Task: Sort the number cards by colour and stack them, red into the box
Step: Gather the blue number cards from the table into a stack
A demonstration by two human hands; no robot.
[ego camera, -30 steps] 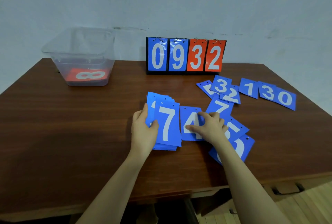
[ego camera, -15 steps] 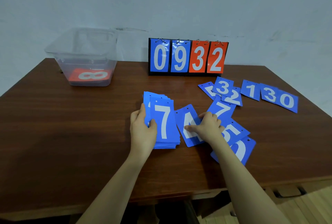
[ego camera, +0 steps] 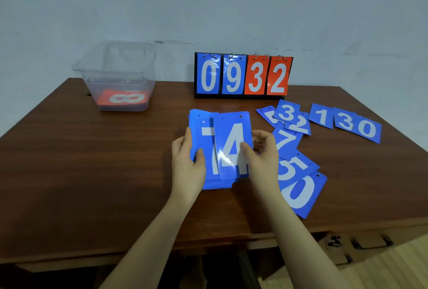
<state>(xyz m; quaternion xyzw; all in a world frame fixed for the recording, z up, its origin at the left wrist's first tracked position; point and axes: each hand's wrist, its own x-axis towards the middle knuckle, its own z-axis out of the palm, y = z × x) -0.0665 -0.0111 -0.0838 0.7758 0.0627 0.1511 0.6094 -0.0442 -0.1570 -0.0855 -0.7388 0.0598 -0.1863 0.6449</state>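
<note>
**Blue stack growing, loose blues left to gather**

My right hand (ego camera: 261,156) pinches the blue 4 card (ego camera: 234,147) by its right edge, thumb on the face and fingers behind, and holds it tilted over the blue stack (ego camera: 203,147). The card overlaps the stack's top card, a 7, but does not lie flat on it yet. My left hand (ego camera: 188,163) grips the stack at its left edge, thumb over the front, keeping the pile squared on the table (ego camera: 92,173).

As I judge it, the red half looks finished: a red 8 (ego camera: 125,98) lies face up in the clear box (ego camera: 118,75) at the far left, and I see no loose red card anywhere on the table. The blue half is partway done. Loose blue cards are scattered to my right: a 0 (ego camera: 301,193) and a 5 (ego camera: 294,166) near my wrist, a 7 (ego camera: 287,141) beyond them, then a small heap with a 3 and a 2, and a row reading 1, 3, 0 further out.

I cannot count the cards in the stack or under the red 8. My right hand covers part of the 5, and one card in the far heap is mostly buried, its number unreadable. The flip scoreboard (ego camera: 243,75) at the back shows 0 9 3 2, two blue and two red; whether those ringed cards belong to the sorting I cannot tell.
</note>
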